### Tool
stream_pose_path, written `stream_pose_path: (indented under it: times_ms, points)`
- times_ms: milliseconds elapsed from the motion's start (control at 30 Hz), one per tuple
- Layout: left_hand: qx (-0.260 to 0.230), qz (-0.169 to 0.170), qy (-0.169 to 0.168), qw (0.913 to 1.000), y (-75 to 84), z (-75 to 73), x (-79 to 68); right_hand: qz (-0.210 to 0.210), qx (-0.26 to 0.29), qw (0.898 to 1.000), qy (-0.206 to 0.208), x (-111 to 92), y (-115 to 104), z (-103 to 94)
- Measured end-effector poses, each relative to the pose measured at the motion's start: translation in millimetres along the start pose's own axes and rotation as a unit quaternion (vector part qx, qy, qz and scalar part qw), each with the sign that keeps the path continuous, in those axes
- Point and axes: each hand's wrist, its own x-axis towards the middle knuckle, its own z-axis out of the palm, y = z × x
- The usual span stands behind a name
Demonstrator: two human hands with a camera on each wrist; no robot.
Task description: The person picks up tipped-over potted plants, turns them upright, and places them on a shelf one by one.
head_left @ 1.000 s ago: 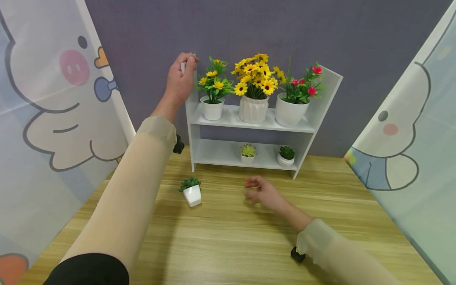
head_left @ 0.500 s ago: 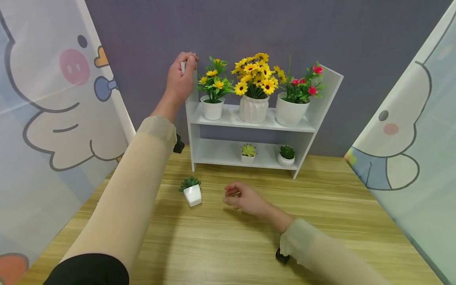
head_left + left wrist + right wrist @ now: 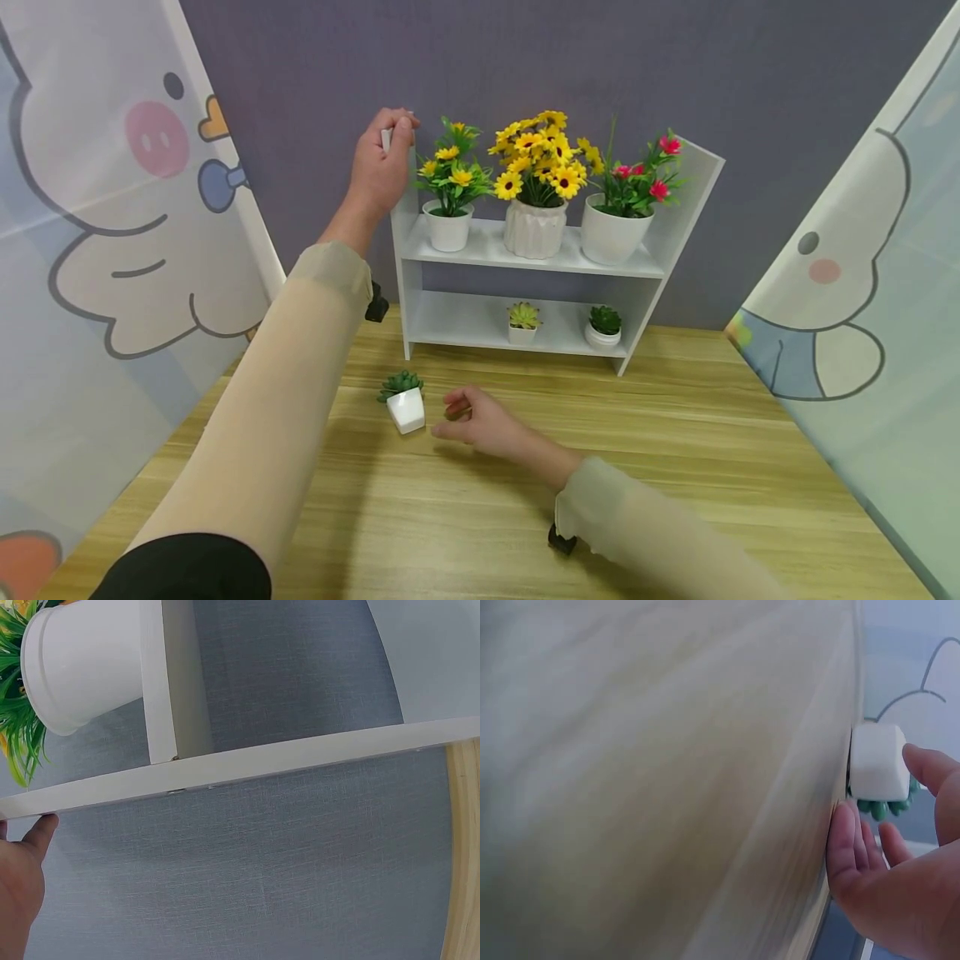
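My left hand [image 3: 381, 162] holds the top of the left side panel of a white two-tier shelf [image 3: 510, 346], its fingers over the edge. In the left wrist view the thumb touches that panel, and the other fingers are mostly hidden. On the wooden table, a small potted succulent [image 3: 406, 410] lies tipped on its side, its white pot towards me. My right hand [image 3: 483, 423] is just right of it, fingers loosely bent and apart, holding nothing. In the right wrist view, the pot [image 3: 879, 761] shows beyond the fingertips.
On the upper shelf stand a yellow-flowered plant [image 3: 448, 229], a sunflower pot [image 3: 536, 229] and a red-flowered plant [image 3: 615, 233]. Below are a pale succulent [image 3: 522, 321] and a dark green succulent [image 3: 603, 327]. A grey wall [image 3: 750, 125] stands behind, with cartoon-printed sheets [image 3: 82, 167] on both sides.
My right hand has moved left across the table, close to the tipped succulent. The left hand stays on the shelf's side panel, and the plants have not moved.
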Motion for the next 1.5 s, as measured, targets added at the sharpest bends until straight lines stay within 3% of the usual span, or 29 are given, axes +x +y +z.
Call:
stream_pose_path:
  times_ms: [333,600,1267,1500]
  points:
    - [-0.002,0.003,-0.001,1.0,-1.5,-0.1,-0.3,-0.009,-0.034,0.999,0.034,15,-15,27.3]
    - [0.004,0.002,-0.001,1.0,-1.1,-0.5,-1.9,0.02,-0.039,0.997,0.06,24,-23,38.5]
    - [-0.001,0.009,0.001,1.0,0.7,0.0,-1.9,0.021,-0.041,0.998,0.035,26,-19,31.8]
    - [-0.003,0.008,0.001,1.0,1.1,0.5,-1.7,0.002,-0.078,0.996,0.041,26,-21,29.8]
